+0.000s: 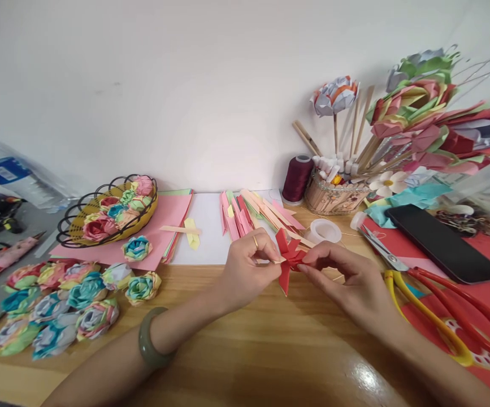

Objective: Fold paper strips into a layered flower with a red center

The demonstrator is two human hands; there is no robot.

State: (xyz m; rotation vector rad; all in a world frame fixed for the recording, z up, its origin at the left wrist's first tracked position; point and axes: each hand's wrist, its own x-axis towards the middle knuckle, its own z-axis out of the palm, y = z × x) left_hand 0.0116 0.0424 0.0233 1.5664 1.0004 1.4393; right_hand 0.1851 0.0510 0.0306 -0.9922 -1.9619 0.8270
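Observation:
A red folded paper piece (289,259) with several pointed arms is held up between both hands, over the near edge of a white sheet. My left hand (255,271), with a ring on one finger and a green bangle at the wrist, pinches the piece's left side, where a small pale tip shows. From the right, my right hand (346,277) grips another red arm between thumb and fingertips. Just behind them lies a fanned pile of pink, red, green and peach paper strips (248,212). A yellow folded piece (192,233) rests further left, crossed by a peach strip.
Left: a yellow basket (79,226) of paper flowers, loose paper flowers (87,291), a plastic bottle (16,172). Right: scissors (423,277), a black phone (443,243), tape roll (325,230). Behind: thread spool (298,180), wooden holder (335,195) with sticks and flowers.

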